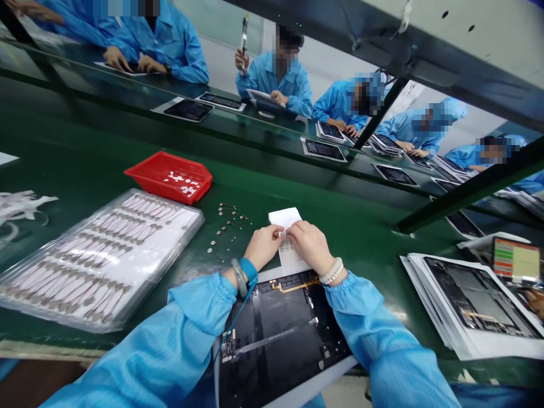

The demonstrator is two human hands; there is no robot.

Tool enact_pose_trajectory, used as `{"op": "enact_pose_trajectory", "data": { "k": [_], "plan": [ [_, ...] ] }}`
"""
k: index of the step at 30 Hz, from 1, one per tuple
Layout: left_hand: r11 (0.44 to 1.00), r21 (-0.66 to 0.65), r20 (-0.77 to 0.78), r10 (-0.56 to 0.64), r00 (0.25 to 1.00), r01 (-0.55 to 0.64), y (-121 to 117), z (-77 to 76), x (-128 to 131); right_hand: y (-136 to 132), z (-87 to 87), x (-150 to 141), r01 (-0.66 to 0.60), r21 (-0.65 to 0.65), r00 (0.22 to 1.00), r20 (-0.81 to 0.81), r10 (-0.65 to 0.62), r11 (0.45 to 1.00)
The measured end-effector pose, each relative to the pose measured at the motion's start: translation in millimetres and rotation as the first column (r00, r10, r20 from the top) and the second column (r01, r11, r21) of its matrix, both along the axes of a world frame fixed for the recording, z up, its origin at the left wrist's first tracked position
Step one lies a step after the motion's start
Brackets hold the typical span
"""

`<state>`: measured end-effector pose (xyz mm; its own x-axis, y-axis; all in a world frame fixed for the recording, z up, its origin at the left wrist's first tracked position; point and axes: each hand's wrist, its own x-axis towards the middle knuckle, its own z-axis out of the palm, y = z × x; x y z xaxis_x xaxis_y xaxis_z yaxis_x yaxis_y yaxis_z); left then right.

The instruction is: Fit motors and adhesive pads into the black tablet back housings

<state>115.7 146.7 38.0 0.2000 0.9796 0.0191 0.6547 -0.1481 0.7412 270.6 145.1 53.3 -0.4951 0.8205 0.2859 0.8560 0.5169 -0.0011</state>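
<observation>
A white sheet of small stickers (292, 259) lies on the green bench, rows of pale pieces showing on it. My left hand (264, 245) pinches at its left side, thumb and forefinger together. From the right, my right hand (311, 242) is closed on the same sheet, its fingertips almost meeting the left ones. Whatever small piece may be between the fingertips is hidden. Below my wrists, an opened tablet housing (284, 334) with a black inside and an orange flex cable rests on white paper at the bench edge. A blue wrist strap (249, 271) circles my left wrist.
Left of my hands, several small round parts with wires (219, 232) lie loose. Beyond them are a clear tray (187, 226) of similar parts and a red bin (148, 170) with white scraps. Stacked housings (480, 300) stand right. Co-workers sit across, behind a slanted metal post (467, 187).
</observation>
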Motion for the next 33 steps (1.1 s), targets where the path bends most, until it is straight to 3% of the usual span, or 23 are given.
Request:
{"op": "enact_pose_trajectory", "data": {
  "k": [22,33],
  "plan": [
    [0.999,0.028,0.037,-0.016,0.999,0.015,-3,-0.2,-1,-6,-6.3,5,-0.007,0.031,0.999,-0.045,0.009,0.999],
    [0.982,0.163,-0.103,-0.08,0.991,0.096,-5,0.1,-2,-10,-9.5,12,0.038,-0.017,0.979,-0.199,-0.041,0.999]
  ]
}}
